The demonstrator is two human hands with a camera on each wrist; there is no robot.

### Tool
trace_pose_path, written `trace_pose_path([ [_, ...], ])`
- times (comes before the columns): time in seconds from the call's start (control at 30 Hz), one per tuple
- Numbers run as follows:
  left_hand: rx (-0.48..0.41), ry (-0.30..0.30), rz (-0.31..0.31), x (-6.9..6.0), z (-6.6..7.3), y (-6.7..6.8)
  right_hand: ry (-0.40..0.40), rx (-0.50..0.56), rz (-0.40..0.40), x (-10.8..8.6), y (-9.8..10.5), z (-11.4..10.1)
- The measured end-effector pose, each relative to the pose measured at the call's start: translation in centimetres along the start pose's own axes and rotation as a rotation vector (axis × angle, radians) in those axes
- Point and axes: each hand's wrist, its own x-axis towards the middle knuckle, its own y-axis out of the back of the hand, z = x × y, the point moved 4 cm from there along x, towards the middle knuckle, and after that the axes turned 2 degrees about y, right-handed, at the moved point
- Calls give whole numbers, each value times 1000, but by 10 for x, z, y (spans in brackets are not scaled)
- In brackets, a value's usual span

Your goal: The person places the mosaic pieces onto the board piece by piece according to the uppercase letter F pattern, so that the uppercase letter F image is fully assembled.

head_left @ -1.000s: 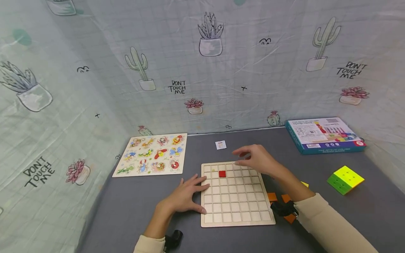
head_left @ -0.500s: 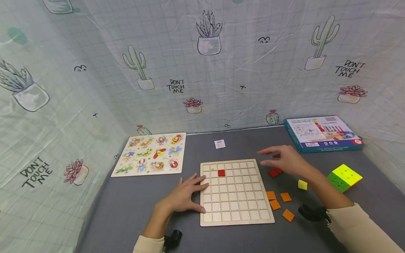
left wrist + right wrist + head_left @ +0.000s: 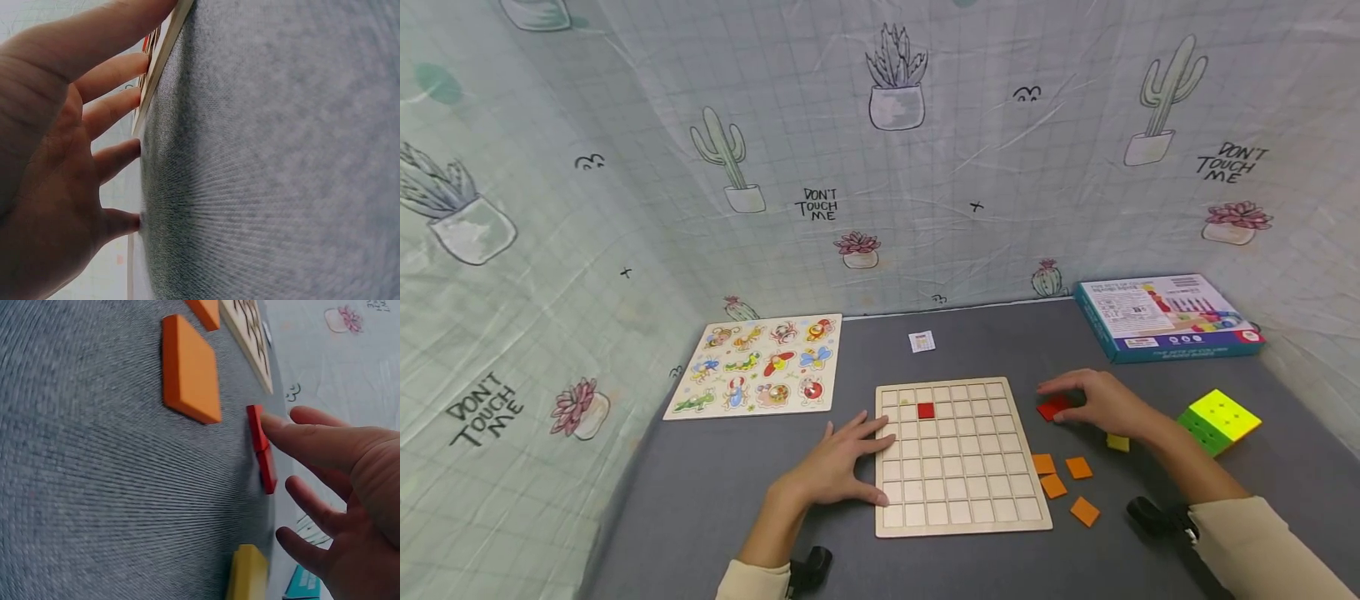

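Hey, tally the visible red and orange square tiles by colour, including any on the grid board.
Red tiles: 3 (1 on the wooden grid board, 2 by the right hand)
Orange tiles: 4
Total: 7

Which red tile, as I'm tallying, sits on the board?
The red tile in a cell near the far edge of the board; the other two red tiles lie on the table by the right hand.

A narrow lane separates the grid board (image 3: 965, 486) from the loose red tiles (image 3: 1051, 408). Orange tiles (image 3: 1053, 486) crowd the board's right edge.
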Motion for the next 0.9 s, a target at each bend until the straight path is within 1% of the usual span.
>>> trace_pose_path([
  [0.2,-1,-4,-2,0,1,0,-40,-3,-30,1,-7,7],
  [0.3,-3,-2,0,-1,1,0,-61,2,-19,1,-9,8],
  [0.43,-3,-1,1,-2,1,0,-67,1,7,0,-10,8],
  [0.7,-16,-1,-1,-1,0,0,-26,-15,61,-1,-9,7],
  [0.8,-15,-1,1,0,0,-1,-13,-19,60,0,-8,7],
  [0.9,-16,-2,3,0,-1,-1,-7,-16,40,1,-6,6],
])
